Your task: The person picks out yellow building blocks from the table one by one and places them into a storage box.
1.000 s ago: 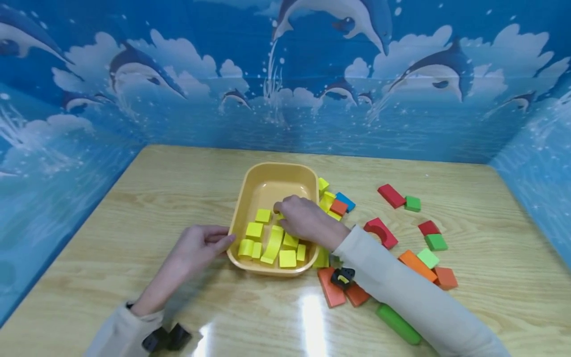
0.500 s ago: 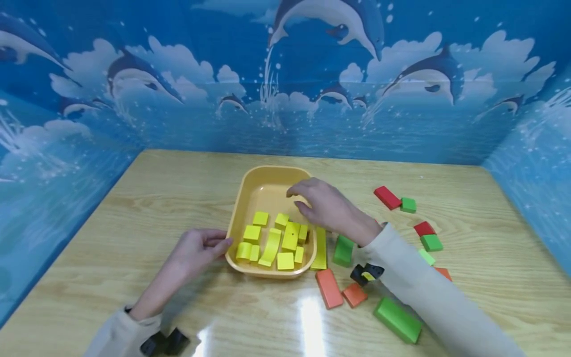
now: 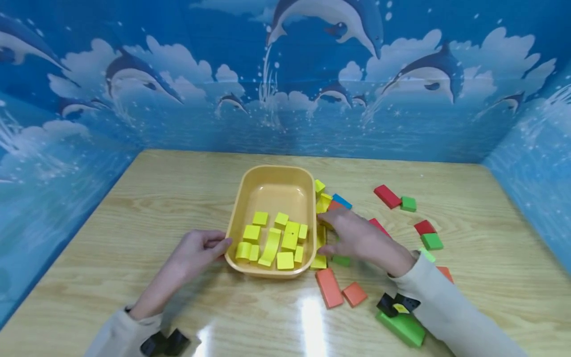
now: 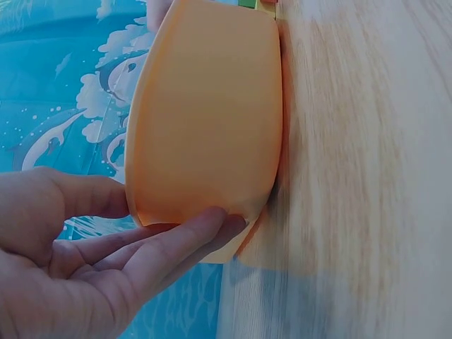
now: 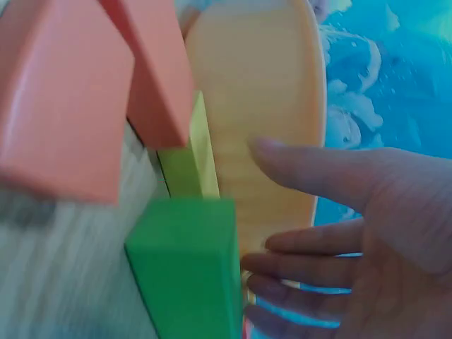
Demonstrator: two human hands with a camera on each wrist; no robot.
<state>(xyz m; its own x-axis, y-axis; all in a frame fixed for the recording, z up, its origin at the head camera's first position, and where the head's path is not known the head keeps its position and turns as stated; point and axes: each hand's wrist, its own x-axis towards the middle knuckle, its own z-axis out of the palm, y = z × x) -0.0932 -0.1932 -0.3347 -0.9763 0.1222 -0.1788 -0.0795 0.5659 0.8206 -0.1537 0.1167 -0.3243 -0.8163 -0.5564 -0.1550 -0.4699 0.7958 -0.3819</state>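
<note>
The yellow-orange tub [image 3: 277, 196] stands on the table with several yellow blocks [image 3: 292, 236] in its near half. My left hand [image 3: 196, 253] holds the tub's left rim; in the left wrist view its thumb meets the rim and its fingers lie against the outer wall [image 4: 205, 113]. Just right of the tub, my right hand [image 3: 359, 238] is low over a long yellow block [image 3: 318, 260]. Its thumb and fingers are spread apart with nothing between them in the right wrist view, near a green block [image 5: 187, 268] that it partly hides in the head view.
Orange-red blocks [image 3: 329, 288] lie in front of the right hand. Yellow blocks [image 3: 323, 202] and a blue block [image 3: 342, 201] sit behind it. Red [image 3: 387, 197] and green blocks [image 3: 431, 241] are scattered to the right. A large green block [image 3: 401, 327] is beneath the right sleeve.
My right hand let go of a yellow block inside the tub, rose over the right rim and came down beside the tub. The left hand stays on the rim.
</note>
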